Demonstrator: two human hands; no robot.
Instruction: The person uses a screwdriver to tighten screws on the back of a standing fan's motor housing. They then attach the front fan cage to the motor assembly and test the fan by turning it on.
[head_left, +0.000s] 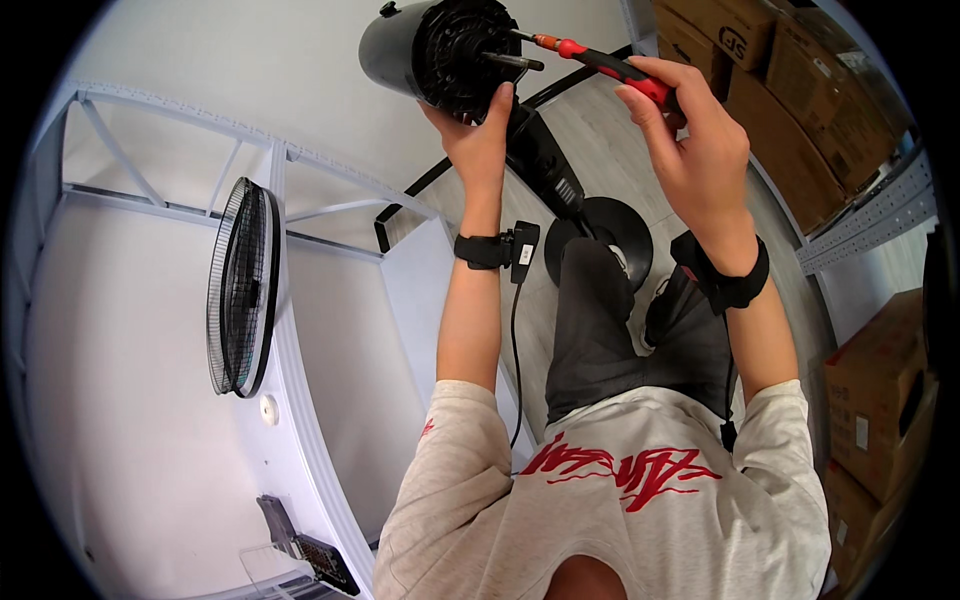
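A stand fan's black motor housing (pixel 393 52) is at the top, with its ribbed front bare and a metal shaft (pixel 512 62) sticking out. My left hand (pixel 476 150) grips the housing from below, thumb up at the front edge and fingers partly hidden behind. In my right hand (pixel 703 150) is a red and black screwdriver (pixel 600 62), held by the handle. Its tip meets the housing's front face just above the shaft; the screw itself is too small to make out. Below the motor, the fan's black column (pixel 545 165) runs down to a round base (pixel 625 225) near my feet.
A fan grille (pixel 243 290) stands on edge on the white shelf (pixel 310 400) to my left. Close by are a small white round cap (pixel 269 410) and an opened bit case (pixel 325 562). Cardboard boxes (pixel 815 105) are stacked on the right, by a perforated metal rack post (pixel 870 215).
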